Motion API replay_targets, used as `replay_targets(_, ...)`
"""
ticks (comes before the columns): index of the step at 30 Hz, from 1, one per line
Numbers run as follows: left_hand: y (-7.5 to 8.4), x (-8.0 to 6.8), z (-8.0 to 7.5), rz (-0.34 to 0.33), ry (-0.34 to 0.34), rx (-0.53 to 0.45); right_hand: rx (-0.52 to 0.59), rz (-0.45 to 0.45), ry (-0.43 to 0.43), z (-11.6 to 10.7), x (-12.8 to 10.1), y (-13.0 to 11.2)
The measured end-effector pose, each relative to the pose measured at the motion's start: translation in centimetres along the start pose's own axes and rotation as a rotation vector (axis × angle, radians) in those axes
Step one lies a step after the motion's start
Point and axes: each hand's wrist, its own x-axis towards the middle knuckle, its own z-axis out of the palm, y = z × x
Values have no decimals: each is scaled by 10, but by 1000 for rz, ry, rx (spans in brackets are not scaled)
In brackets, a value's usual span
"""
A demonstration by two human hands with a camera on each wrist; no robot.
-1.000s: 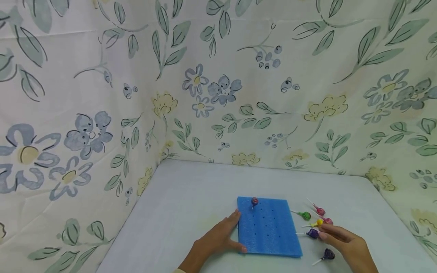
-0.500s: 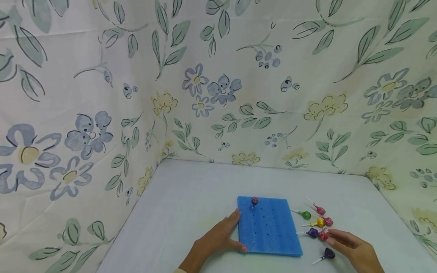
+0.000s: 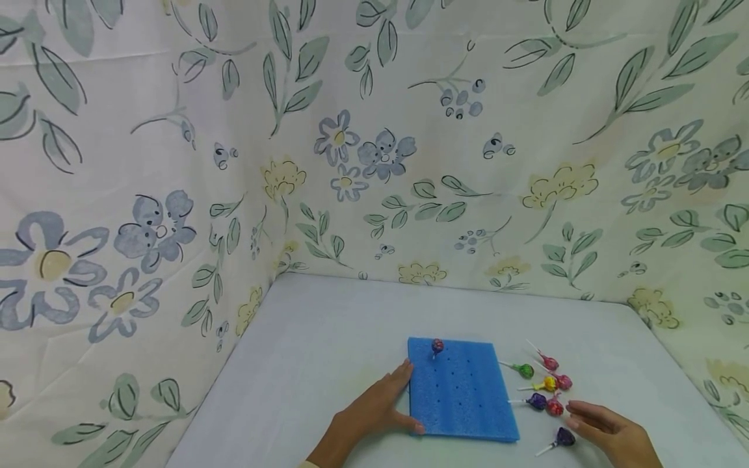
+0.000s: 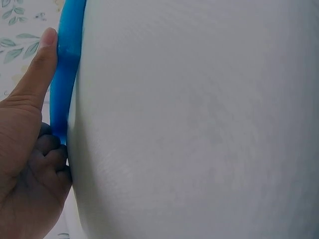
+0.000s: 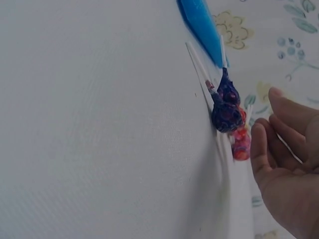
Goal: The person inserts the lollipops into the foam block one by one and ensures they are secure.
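A blue foam board (image 3: 462, 396) with rows of small holes lies on the table. One dark red lollipop (image 3: 437, 346) stands upright near its far left corner. My left hand (image 3: 371, 413) rests against the board's left side, its fingers along that edge and the thumb at the near edge. To the right of the lying lollipops is my right hand (image 3: 614, 434), loosely bent and holding nothing. Nearest to it are a red lollipop (image 3: 554, 407) and a dark purple lollipop (image 3: 565, 437). In the right wrist view a gap shows between the fingers and the purple lollipop (image 5: 228, 117).
Beyond the red one lie another purple lollipop (image 3: 536, 401), a yellow lollipop (image 3: 550, 383), a green lollipop (image 3: 525, 371) and two pink lollipops (image 3: 549, 362). Floral cloth (image 3: 374, 227) encloses the white table (image 3: 328, 325) at the back and sides.
My right hand has drawn back to the right, off the red lollipop it was touching, which now shows fully beside the purple one. The left hand and the foam board stay put.
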Motion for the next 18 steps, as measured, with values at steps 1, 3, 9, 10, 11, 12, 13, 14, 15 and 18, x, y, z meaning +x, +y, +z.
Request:
replay_targets(1,0,0,0,-1,-1,-1,-3,2,-3,0,0,2)
replay_targets(3,0,1,1,-10,-5,0,-14,4,-11,1,1,5)
replay_targets(9,-2,3,2,-40,-8,5,-25,-4,-30,3,2,10)
replay_targets(10,-2,3,2,-39,-9,3,-23,-1,-32,3,1,10)
replay_targets(11,-2,3,2,-39,-9,4,-22,2,-39,4,1,11)
replay_targets(12,-2,3,2,-37,-10,7,-20,4,-46,4,1,11)
replay_targets(13,-2,3,2,-35,-10,7,-24,5,-54,5,0,12)
replay_targets(14,-2,3,2,-33,-11,7,-27,5,-59,5,0,12)
replay_targets(15,-2,2,2,-30,-12,7,-28,7,-65,5,0,12)
replay_targets(18,-2,2,1,-25,-11,6,-45,-1,-74,7,0,13)
